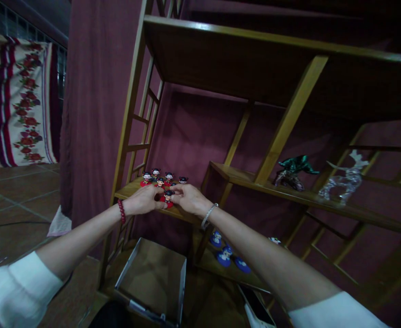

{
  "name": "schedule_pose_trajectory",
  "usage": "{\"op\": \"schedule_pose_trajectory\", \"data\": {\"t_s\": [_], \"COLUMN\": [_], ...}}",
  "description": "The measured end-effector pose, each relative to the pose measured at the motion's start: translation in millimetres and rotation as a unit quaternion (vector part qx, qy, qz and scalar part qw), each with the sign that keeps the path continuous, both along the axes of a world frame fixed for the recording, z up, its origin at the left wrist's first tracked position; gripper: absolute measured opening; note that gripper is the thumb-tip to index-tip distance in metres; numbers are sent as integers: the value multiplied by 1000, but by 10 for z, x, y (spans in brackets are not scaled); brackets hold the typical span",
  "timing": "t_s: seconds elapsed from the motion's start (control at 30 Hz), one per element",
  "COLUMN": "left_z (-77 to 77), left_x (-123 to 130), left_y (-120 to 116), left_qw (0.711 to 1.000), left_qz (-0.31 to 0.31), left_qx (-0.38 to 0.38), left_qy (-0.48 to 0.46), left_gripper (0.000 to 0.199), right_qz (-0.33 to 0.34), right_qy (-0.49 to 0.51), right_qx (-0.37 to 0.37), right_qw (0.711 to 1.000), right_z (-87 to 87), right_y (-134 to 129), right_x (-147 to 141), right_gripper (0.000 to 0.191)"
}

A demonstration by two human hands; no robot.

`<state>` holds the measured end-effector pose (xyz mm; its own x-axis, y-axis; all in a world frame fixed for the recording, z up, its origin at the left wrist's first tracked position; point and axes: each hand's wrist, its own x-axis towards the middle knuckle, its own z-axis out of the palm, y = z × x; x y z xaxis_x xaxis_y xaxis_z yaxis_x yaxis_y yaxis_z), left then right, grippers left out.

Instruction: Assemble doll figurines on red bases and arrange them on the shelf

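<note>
A small doll figurine (168,197) with black hair and a red base stands at the front of a wooden shelf (127,190). My left hand (144,199) touches it from the left, thumb at its red base. From the right, my right hand (188,198) has its thumb and fingers at the same figurine. Behind my hands several similar figurines (146,178) stand close together. Another one (183,181) shows just above my right hand, and one more is partly hidden by its fingers.
An open cardboard box (152,278) lies below the shelf. Several blue-based figurines (224,256) stand on a lower shelf. To the right, a green-winged ornament (294,172) and a clear deer-like ornament (345,180) stand on another shelf. A phone-like object (256,307) lies low at the right.
</note>
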<state>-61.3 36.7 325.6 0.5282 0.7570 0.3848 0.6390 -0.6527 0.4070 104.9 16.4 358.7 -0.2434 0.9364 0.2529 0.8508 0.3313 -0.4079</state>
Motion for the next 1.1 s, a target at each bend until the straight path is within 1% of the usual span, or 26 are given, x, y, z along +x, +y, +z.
{"op": "schedule_pose_trajectory", "data": {"t_s": [0.1,0.17,0.23,0.33,0.37,0.43,0.53,0.7,0.8,0.93,1.1], "left_z": [-23,-32,-34,-28,-26,-25,-30,-41,-44,-52,-55], "left_x": [-6,-11,-17,-23,-21,-12,12,29,15,4,10], "left_y": [44,60,67,68,69,73,86,102,102,106,95], "left_qw": [1000,1000,999,998,998,999,999,1000,1000,999,999], "left_qz": [-15,-21,-23,-30,-30,-27,-11,9,7,-6,-4], "left_qx": [-12,-14,-19,-36,-37,-30,-16,11,7,-8,8], "left_qy": [-10,-18,-26,-31,-30,-28,-29,-18,-23,-36,-39], "left_gripper": [34,36,39,43,44,45,49,63,66,56,49], "right_qz": [-13,-20,-33,-90,-105,-140,-188,-229,-240,-231,-224], "right_qy": [-32,-72,-104,-151,-164,-178,-188,-160,-130,-96,-66], "right_qx": [-15,-13,13,85,108,121,97,49,29,23,18], "right_qw": [999,997,994,981,975,966,959,959,962,968,972], "right_z": [76,189,338,555,608,664,632,420,312,251,256], "right_y": [-11,-27,-13,108,171,315,524,824,970,1061,1053], "right_x": [-35,-62,-82,-87,-85,-80,-66,46,149,223,209], "right_gripper": [28,26,27,31,33,35,39,40,37,35,32]}}
